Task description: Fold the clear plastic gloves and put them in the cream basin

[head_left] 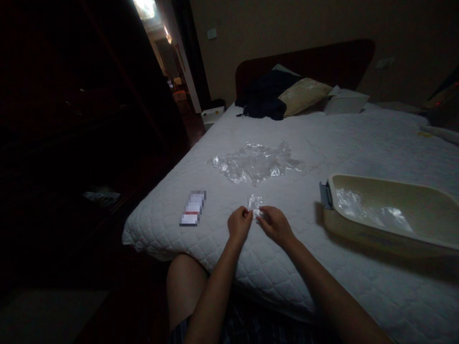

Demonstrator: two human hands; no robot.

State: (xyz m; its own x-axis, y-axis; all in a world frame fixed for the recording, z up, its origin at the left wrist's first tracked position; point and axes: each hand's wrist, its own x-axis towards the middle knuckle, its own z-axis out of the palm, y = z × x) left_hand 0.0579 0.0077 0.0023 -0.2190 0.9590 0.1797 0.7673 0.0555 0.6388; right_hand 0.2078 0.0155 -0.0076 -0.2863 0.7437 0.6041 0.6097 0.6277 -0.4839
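Just above the white quilted bed (229, 246), both my hands meet at a small clear plastic bag (255, 201). My left hand (239, 223) is closed, thumb and forefinger pinching the bag's near left edge. From the other side, my right hand (277, 222) pinches its near right edge. Beyond them lies a loose heap of crumpled clear plastic bags (253, 162). To the right stands a cream plastic bin (373, 241) with a grey latch, holding more clear plastic (376, 210). Whether the small bag contains anything is too dim to tell.
A phone (193, 208) with a blurred-out screen lies left of my hands. Dark clothing (267, 93), a tan pillow (304, 95) and a white box (346, 101) sit by the headboard (311, 57). The bed's left edge drops to a dark floor.
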